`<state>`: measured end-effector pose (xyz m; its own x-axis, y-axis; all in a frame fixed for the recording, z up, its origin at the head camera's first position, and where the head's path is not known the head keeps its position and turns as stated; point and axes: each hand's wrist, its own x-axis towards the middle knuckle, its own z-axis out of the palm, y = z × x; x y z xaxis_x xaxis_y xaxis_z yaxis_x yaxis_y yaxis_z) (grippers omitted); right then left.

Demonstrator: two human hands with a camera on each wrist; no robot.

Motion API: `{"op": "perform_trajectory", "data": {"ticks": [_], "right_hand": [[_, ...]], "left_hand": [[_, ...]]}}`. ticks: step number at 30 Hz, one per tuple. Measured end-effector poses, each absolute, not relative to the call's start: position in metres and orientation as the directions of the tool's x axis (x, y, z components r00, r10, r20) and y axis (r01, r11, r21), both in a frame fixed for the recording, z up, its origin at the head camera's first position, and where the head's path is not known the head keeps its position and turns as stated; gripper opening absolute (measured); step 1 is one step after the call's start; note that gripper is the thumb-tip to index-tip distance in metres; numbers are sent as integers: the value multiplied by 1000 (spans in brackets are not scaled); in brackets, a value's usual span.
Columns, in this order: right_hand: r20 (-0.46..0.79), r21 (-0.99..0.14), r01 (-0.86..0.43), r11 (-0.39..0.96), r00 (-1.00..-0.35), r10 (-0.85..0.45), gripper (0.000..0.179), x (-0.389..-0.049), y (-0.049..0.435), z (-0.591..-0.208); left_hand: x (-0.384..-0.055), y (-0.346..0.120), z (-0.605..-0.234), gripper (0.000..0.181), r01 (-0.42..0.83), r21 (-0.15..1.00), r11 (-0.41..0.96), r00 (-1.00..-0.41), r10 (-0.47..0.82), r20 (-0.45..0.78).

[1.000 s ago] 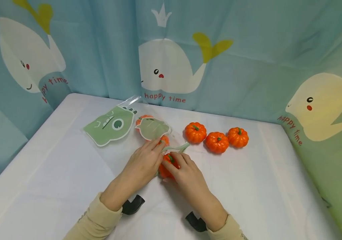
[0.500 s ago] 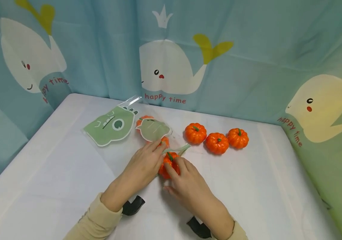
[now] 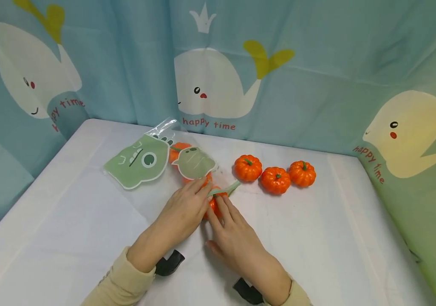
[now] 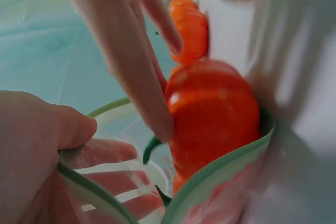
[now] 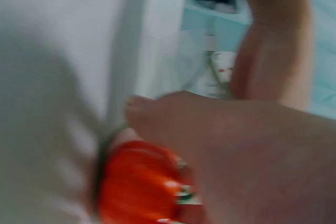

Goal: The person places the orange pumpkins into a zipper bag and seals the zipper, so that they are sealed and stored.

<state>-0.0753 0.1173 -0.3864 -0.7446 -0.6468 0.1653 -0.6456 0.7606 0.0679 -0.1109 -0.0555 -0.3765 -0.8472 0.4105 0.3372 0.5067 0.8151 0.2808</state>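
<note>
My left hand (image 3: 181, 210) pinches the green-edged mouth of a clear plastic bag (image 3: 137, 163) printed with green cartoon faces; in the left wrist view its thumb lies over the rim and the fingers show through the film. A small orange toy pumpkin (image 4: 212, 111) with a green stem sits in the bag's mouth. Extended fingers of my right hand (image 3: 237, 236) touch this pumpkin, while the right thumb stands away from it. Deeper in the bag lie an orange pumpkin (image 3: 179, 149) and another pumpkin (image 3: 199, 181), partly hidden by the print and left hand.
To the right of the bag, a left pumpkin (image 3: 247, 168), a middle pumpkin (image 3: 276, 180) and a right pumpkin (image 3: 302, 174) stand in a row on the white table (image 3: 340, 238). A blue-green whale curtain (image 3: 317, 63) hangs behind. Black straps show at both wrists.
The right hand has loosened its hold on the pumpkin, and its fingers have straightened against it. The pumpkin has moved slightly farther into the bag. The left hand stays at the bag's mouth.
</note>
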Motion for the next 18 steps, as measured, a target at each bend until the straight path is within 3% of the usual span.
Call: {"op": "perform_trajectory", "data": {"ticks": [5,14,18], "right_hand": [[169,77,-642,763,-746,-644,83,-82,116,-393],[-63,-60,-561,826,-824,-564,72,-67,122,-366],[-77,-58,-566,823,-819,-569,74,-68,119,-371]], "left_hand": [[-112,-57,-374,39,522,254,814,-833,423,356],[-113,-59,-372,39,467,342,816,-877,375,301],[-113,-57,-371,39,478,341,809,-871,387,303]]}}
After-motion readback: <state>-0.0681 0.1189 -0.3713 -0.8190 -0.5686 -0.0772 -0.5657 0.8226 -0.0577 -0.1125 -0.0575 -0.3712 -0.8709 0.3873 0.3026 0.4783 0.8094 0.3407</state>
